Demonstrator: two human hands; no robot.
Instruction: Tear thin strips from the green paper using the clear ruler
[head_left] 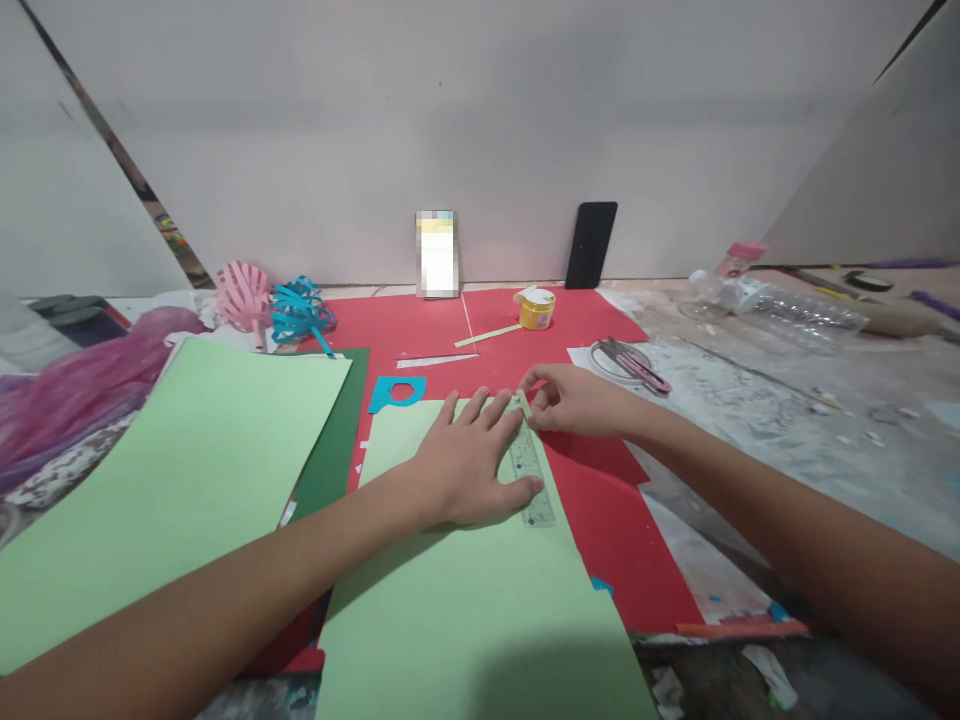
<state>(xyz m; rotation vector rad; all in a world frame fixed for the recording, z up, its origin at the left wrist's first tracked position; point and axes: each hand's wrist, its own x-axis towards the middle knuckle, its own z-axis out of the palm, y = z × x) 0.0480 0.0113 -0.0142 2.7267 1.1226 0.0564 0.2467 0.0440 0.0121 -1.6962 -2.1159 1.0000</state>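
A light green paper sheet [450, 610] lies lengthwise before me on red paper. My left hand [472, 460] is spread flat on it, fingers apart, pressing down a clear ruler [538, 505] set along the sheet's right edge. Part of the ruler is hidden under the fingers. At the ruler's far end, my right hand [566, 398] pinches a narrow edge strip of the green paper [523, 402] between thumb and fingers. The strip looks slightly lifted there.
Another green sheet [187, 450] lies at left. Beyond are a blue paper cutout [397, 392], yellow tape roll [537, 310], pink scissors [637, 366] and pink [244, 300] and blue paper-strip crafts [300, 312]. Two phones [437, 255] [592, 245] lean on the wall; a plastic bottle [787, 308] lies right.
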